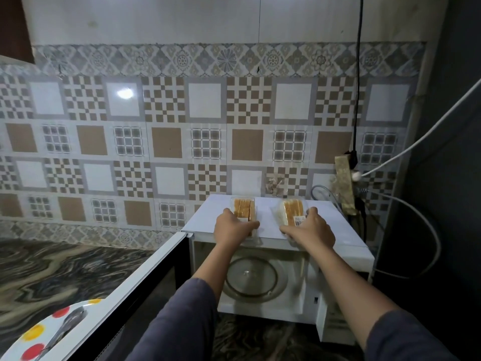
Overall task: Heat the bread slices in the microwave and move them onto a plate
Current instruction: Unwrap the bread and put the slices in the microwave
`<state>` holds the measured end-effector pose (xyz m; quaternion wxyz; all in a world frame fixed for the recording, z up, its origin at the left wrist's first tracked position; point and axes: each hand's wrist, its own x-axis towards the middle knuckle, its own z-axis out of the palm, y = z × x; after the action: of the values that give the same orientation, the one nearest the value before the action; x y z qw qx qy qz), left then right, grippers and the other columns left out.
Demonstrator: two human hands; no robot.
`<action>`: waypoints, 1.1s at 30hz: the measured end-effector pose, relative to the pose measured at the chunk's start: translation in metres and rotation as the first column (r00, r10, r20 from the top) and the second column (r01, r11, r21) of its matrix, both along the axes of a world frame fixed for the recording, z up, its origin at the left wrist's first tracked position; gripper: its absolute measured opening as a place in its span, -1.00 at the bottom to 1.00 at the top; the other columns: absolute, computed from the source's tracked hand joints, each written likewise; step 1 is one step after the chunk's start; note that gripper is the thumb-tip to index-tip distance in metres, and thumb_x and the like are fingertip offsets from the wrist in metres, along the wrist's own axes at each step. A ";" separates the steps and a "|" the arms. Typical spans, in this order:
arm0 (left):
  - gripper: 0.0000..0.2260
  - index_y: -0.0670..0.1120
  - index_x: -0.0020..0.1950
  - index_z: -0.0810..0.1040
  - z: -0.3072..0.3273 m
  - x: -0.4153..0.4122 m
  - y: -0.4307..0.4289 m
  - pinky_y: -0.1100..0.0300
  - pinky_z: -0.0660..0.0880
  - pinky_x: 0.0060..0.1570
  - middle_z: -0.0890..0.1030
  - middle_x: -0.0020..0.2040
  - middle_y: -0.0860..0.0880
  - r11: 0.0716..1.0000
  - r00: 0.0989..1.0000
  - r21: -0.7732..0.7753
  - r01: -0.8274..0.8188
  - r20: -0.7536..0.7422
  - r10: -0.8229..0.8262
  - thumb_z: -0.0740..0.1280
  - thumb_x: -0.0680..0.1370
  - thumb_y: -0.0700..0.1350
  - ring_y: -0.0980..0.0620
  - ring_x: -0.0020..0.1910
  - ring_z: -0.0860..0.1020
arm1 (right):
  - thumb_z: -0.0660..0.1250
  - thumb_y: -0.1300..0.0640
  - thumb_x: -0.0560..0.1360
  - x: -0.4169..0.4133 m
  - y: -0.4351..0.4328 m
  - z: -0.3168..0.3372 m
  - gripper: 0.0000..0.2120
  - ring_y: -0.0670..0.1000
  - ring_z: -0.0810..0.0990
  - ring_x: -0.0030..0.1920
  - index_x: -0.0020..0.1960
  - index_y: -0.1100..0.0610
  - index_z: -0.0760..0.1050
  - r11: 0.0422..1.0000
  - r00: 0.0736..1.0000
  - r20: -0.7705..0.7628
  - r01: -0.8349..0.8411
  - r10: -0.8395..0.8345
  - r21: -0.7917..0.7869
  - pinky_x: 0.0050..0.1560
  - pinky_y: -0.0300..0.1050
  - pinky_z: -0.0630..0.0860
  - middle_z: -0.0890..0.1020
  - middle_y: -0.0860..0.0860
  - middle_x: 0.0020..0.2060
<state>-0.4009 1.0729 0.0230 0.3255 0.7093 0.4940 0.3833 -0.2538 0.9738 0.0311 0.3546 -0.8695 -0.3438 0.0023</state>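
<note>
Two clear plastic packs of sliced bread lie on top of the white microwave (346, 230). My left hand (233, 225) grips the near end of the left bread pack (242, 207). My right hand (311, 227) grips the right bread pack (291, 212), which carries a small label. Below them the microwave door (125, 303) is swung open to the left, showing the glass turntable (251, 278) with nothing on it. A white plate with red and yellow dots (33, 334) sits at the bottom left, with metal tongs (66, 324) resting on it.
The marbled dark countertop (52, 269) stretches left of the microwave. A patterned tile wall stands behind. Black and white cables (416, 142) and a plug strip hang at the right, close to the microwave's back corner. A crumpled clear wrapper (273, 186) leans on the wall.
</note>
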 end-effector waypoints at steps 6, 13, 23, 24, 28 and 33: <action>-0.48 -0.16 0.04 0.45 -0.003 -0.031 -0.027 0.07 0.54 -0.15 0.58 -0.05 -0.09 0.999 0.998 0.041 0.004 0.062 -0.007 0.51 0.23 0.07 -0.05 -0.07 0.56 | 0.46 -0.22 0.16 -0.028 -0.039 -0.007 -0.34 0.16 0.53 0.04 0.09 0.07 0.30 0.998 0.999 0.041 -0.003 0.000 0.056 -0.13 -0.05 0.46 0.56 0.06 0.04; -0.46 -0.09 0.07 0.42 -0.034 -0.076 -0.074 0.02 0.57 -0.08 0.57 -0.01 -0.05 0.996 0.990 0.072 0.056 0.128 -0.065 0.51 0.24 0.12 -0.02 -0.07 0.57 | 0.48 -0.21 0.19 -0.076 -0.090 -0.028 -0.26 0.17 0.51 0.13 0.24 0.05 0.29 0.994 0.998 0.055 0.036 -0.042 0.107 -0.03 -0.01 0.48 0.54 0.07 0.14; -0.51 -0.11 0.12 0.49 -0.135 -0.139 -0.157 0.40 0.43 -0.22 0.61 -0.01 -0.03 0.995 0.970 0.017 0.099 0.221 -0.100 0.55 0.25 -0.10 0.04 -0.06 0.60 | 0.54 -0.12 0.17 -0.149 -0.168 -0.130 -0.18 0.16 0.49 0.20 0.32 0.09 0.31 0.971 0.992 0.077 0.078 -0.098 0.224 0.08 0.03 0.46 0.53 0.09 0.21; -0.49 -0.11 0.14 0.49 -0.151 -0.143 -0.165 0.39 0.44 -0.21 0.61 0.01 -0.04 0.995 0.972 -0.010 0.094 0.219 -0.090 0.56 0.25 -0.12 0.02 -0.05 0.60 | 0.54 -0.12 0.17 -0.155 -0.175 -0.146 -0.18 0.17 0.49 0.19 0.32 0.08 0.31 0.975 0.992 0.053 0.103 -0.115 0.195 0.07 0.02 0.46 0.53 0.09 0.20; -0.43 -0.09 0.17 0.51 -0.202 -0.160 -0.185 0.20 0.48 -0.03 0.61 0.07 -0.08 0.996 0.996 -0.086 -0.025 0.084 0.032 0.56 0.22 -0.01 -0.04 0.02 0.59 | 0.53 -0.14 0.16 -0.168 -0.191 -0.197 -0.14 0.17 0.48 0.20 0.36 0.06 0.28 0.992 0.993 -0.018 0.117 -0.116 0.054 0.07 0.03 0.47 0.52 0.11 0.21; -0.45 -0.08 0.15 0.51 -0.254 -0.168 -0.192 0.23 0.46 -0.13 0.61 0.04 -0.07 0.984 0.999 -0.174 -0.035 -0.008 0.034 0.55 0.21 0.01 -0.04 -0.02 0.60 | 0.55 -0.11 0.18 -0.168 -0.201 -0.239 -0.17 0.19 0.49 0.16 0.34 0.07 0.30 0.988 0.982 -0.102 0.156 -0.157 -0.023 0.04 0.02 0.45 0.54 0.13 0.17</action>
<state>-0.5687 0.8806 -0.2311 0.3780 0.6706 0.5387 0.3424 -0.4214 0.7731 -0.2082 0.3643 -0.8952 -0.2556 0.0219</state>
